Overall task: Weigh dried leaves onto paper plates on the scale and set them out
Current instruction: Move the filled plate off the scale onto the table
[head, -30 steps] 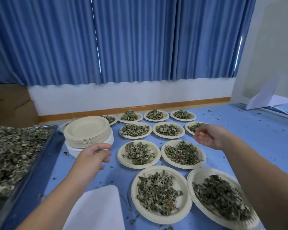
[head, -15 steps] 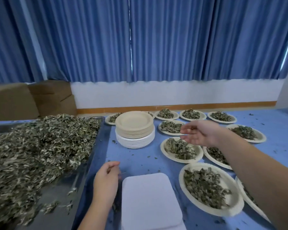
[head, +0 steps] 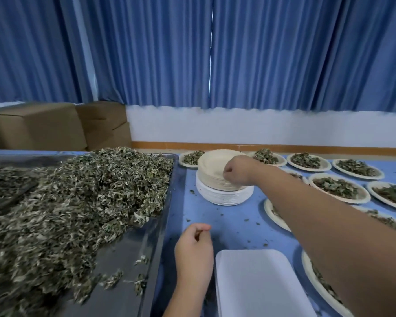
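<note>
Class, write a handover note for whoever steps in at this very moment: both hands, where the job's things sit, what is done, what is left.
Left hand: loosely curled, holding nothing, beside the scale.
Right hand: fingers curled on the rim of the top plate of the stack of empty plates.
Scale: bare, no plate on it.
Dried leaves: heaped in the metal tray, far left.
Done: many filled plates set out on the table, right of the stack.
To do: put a plate on the scale, weigh leaves, set it out.
</note>
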`<state>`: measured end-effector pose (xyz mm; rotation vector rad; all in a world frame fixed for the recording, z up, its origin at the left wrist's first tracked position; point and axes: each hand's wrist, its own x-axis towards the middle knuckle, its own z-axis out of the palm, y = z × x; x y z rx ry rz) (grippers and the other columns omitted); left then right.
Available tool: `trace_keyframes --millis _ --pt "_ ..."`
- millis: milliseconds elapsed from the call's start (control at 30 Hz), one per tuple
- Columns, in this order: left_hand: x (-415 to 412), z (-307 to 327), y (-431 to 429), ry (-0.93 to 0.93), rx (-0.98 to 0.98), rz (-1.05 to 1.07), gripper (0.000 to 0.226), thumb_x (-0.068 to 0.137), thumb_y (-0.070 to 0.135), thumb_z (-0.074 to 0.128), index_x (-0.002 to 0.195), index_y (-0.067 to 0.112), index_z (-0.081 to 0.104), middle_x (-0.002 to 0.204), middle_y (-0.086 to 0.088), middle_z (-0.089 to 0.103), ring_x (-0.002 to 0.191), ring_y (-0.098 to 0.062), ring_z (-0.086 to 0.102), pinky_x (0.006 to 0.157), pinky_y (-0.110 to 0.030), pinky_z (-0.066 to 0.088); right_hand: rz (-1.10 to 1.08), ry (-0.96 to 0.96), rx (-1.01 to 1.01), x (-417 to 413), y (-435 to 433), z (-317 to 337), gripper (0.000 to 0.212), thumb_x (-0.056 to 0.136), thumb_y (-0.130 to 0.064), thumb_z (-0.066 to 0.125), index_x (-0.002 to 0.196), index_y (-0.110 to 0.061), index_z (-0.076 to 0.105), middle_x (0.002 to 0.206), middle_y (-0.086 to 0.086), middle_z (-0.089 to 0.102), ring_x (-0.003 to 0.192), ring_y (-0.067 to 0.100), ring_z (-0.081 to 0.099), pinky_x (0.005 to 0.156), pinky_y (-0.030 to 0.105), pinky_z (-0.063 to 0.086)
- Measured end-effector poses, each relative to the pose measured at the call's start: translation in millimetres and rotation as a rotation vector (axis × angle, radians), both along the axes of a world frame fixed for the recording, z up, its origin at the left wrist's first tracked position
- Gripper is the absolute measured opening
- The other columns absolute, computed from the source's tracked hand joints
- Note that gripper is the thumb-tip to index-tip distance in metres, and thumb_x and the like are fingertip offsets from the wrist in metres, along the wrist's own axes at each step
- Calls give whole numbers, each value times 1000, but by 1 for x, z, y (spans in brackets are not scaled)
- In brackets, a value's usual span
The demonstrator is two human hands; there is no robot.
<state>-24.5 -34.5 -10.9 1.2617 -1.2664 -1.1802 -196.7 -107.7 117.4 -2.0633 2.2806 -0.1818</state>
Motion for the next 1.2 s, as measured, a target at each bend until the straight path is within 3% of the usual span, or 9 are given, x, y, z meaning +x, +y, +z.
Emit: trace_keyframes --millis 100,267,400,500,633,767,933,1033,1200 --pt "0 0 0 -17 -7 -3 27 89 8 53 77 28 67 80 5 68 77 -15 64 70 -31 51 28 -53 -8 -5 -1 1 22 90 -13 52 82 -17 71 88 -1 69 80 12 52 62 21 37" --pt "-1 0 1 -8 -11 -26 26 89 9 53 78 28 67 72 3 66 60 -4 58 57 -21 44 36 -126 -72 -14 1 0 21 90 -11 57 99 -14 76 100 -8 70 90 4 54 76 16 38" --pt "1 1 3 2 4 -32 26 90 10 52 78 29 67 68 4 64 51 -2 53 50 -16 41 -4 -225 -142 -21 3 7 18 92 -13 58 88 -14 75 85 0 70 64 7 58 61 19 43" --pt "1 3 4 -20 6 -56 26 90 11 52 81 30 67 78 5 65 54 -3 53 54 -20 41 14 -161 -21 -19 9 5 16 91 -21 60 96 -16 74 81 1 70 43 1 53 41 9 36" --pt "2 4 6 -39 -3 -72 26 89 11 52 81 31 66 81 3 66 61 -7 56 58 -20 43 -19 -112 -47 -17 8 4 20 91 -14 58 100 -18 75 76 -14 64 52 -3 51 44 6 35" --pt "1 4 5 -55 -16 -78 25 90 12 53 81 32 66 83 0 67 66 -7 57 59 -17 41 -64 -220 -34 -22 8 3 15 88 -18 63 94 -10 74 66 0 68 41 2 51 42 13 37" --pt "0 4 4 -75 -25 -84 24 91 14 52 83 33 65 86 4 67 72 -7 59 59 -14 39 -65 -266 -29 -24 5 2 15 86 -14 65 91 -19 79 66 1 69 43 5 53 48 16 43" --pt "0 4 3 -74 -21 -91 25 90 14 51 84 33 65 87 1 67 72 -9 58 63 -19 43 -63 -276 -21 -26 4 6 12 85 -15 70 92 -19 79 48 -13 63 40 1 52 44 12 39" --pt "-1 3 2 -96 -22 -96 24 89 15 50 84 33 64 90 2 67 83 -15 60 72 -28 47 -46 -268 -32 -25 5 12 11 88 -18 68 94 -19 78 44 -19 59 39 -5 50 40 6 34"
